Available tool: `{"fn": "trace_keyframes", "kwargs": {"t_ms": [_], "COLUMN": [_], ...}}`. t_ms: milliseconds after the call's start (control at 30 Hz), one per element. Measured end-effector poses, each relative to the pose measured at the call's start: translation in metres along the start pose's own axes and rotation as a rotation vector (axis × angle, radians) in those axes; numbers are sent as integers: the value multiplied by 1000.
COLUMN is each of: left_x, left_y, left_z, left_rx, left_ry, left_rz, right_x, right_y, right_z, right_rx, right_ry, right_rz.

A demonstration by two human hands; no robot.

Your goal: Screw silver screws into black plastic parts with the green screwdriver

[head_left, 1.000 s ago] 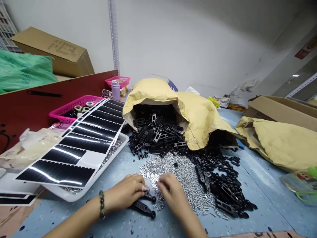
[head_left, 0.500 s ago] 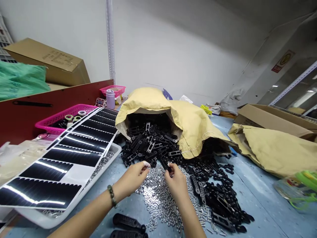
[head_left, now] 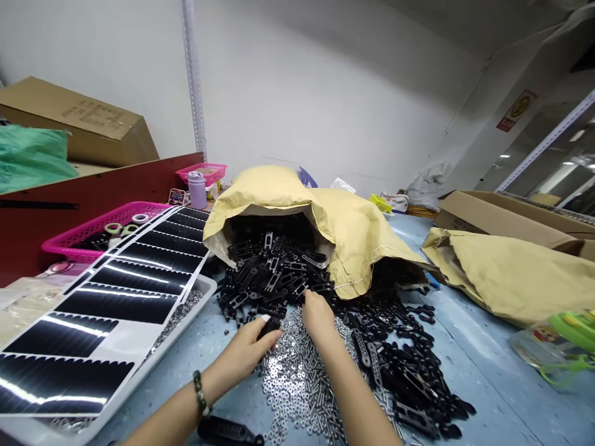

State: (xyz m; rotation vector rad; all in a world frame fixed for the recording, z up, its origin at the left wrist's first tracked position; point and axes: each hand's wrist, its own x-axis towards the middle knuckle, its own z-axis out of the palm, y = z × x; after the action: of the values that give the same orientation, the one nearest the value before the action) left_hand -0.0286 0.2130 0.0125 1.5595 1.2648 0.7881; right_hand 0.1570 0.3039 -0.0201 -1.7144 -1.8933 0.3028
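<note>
My left hand [head_left: 248,348] is closed around a black plastic piece [head_left: 269,326], whose end shows between thumb and fingers; a white covering is on one fingertip. My right hand [head_left: 318,314] reaches farther forward, fingers curled at the near edge of a heap of black slotted plastic parts [head_left: 274,272]. Its fingertips are mostly hidden, so what they grip is unclear. The heap spills from the mouth of a yellow paper sack [head_left: 272,186]. Between and below my hands lie small metal nuts [head_left: 281,396] and metal screws [head_left: 320,399]. A black handle-like part [head_left: 229,430] lies near my left wrist.
At left, a white tray [head_left: 204,291] of metal bits carries black label sheets [head_left: 125,303], beside a pink basket [head_left: 60,244]. More black links [head_left: 409,353] spread at right. Beyond are another yellow sack [head_left: 506,266], a green-lidded container [head_left: 543,347] and an open carton [head_left: 502,217].
The black piece seen in my right hand is gone from it; my left hand now holds a black piece and sits slightly lower. My right hand has moved forward to the heap. The view has shifted slightly right.
</note>
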Motion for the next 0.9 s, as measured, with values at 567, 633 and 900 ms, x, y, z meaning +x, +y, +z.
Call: {"fn": "trace_keyframes", "kwargs": {"t_ms": [567, 633, 900], "left_x": [-31, -35, -55], "left_y": [-2, -2, -14], "left_z": [-12, -15, -21], "left_rx": [293, 346, 461], "left_ry": [34, 37, -39], "left_rz": [266, 301, 340], "right_x": [-93, -99, -131], "right_y": [-66, -68, -58], "right_z": [-4, 0, -1], "right_rx": [958, 980, 807], "right_ry": [33, 74, -42], "right_rz": [-69, -55, -44]}}
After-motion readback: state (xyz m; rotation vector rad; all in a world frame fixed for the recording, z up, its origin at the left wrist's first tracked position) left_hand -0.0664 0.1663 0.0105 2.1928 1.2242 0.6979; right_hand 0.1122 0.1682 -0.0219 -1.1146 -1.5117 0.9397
